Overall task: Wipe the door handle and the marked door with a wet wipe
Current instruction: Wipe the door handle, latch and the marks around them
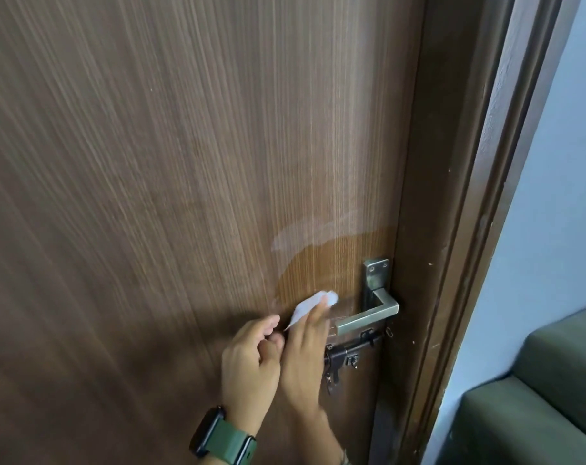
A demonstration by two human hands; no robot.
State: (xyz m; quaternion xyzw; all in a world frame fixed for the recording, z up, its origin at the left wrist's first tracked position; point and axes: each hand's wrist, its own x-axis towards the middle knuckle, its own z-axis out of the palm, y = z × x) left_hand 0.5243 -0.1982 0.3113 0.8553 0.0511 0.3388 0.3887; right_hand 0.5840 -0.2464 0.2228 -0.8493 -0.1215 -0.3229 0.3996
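Note:
A brown wood-grain door (184, 162) fills the view. Its square metal lever handle (368, 317) sits on a plate at the lower right. My right hand (305, 360) presses a white wet wipe (310, 305) flat against the door, just left of the handle's free end. My left hand (251, 360), with a green-strapped watch on the wrist, is right beside it; its thumb and fingertips touch the lower corner of the wipe. A damp, shiny patch (318, 260) shows on the door above the wipe.
A black sliding bolt (352, 352) sits under the handle, with keys hanging below it. The dark door frame (452, 229) runs down the right, then a pale blue wall (560, 196) and a green sofa (536, 397).

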